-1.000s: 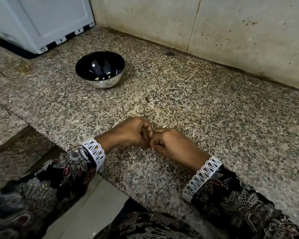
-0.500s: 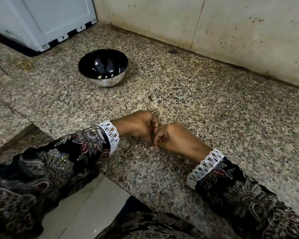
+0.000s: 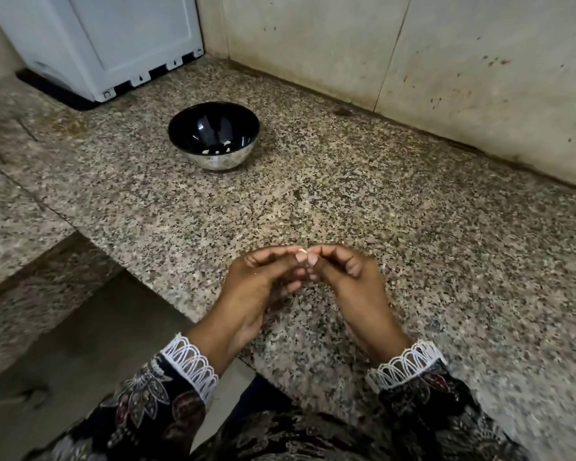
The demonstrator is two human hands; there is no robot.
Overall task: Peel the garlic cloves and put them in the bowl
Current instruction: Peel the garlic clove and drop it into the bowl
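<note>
My left hand (image 3: 263, 281) and my right hand (image 3: 350, 277) meet fingertip to fingertip over the granite counter, palms turned up toward me. Between the thumbs and forefingers they pinch one small pale garlic clove (image 3: 302, 251), mostly hidden by the fingers. A steel bowl (image 3: 213, 159) with a dark shiny inside stands farther back and to the left, well apart from both hands. A few pale peeled cloves (image 3: 218, 149) lie at its bottom.
The speckled granite counter (image 3: 413, 227) runs to a stained tiled wall (image 3: 413, 61) at the back. A white appliance (image 3: 113, 44) stands at the back left corner. The counter edge drops to a lower ledge and floor (image 3: 80, 327) on the left.
Both hands have turned from knuckles-up fists to palms-up, fingers raised, so the clove now shows at the fingertips. The camera view has shifted; the bowl has not moved on the counter.
</note>
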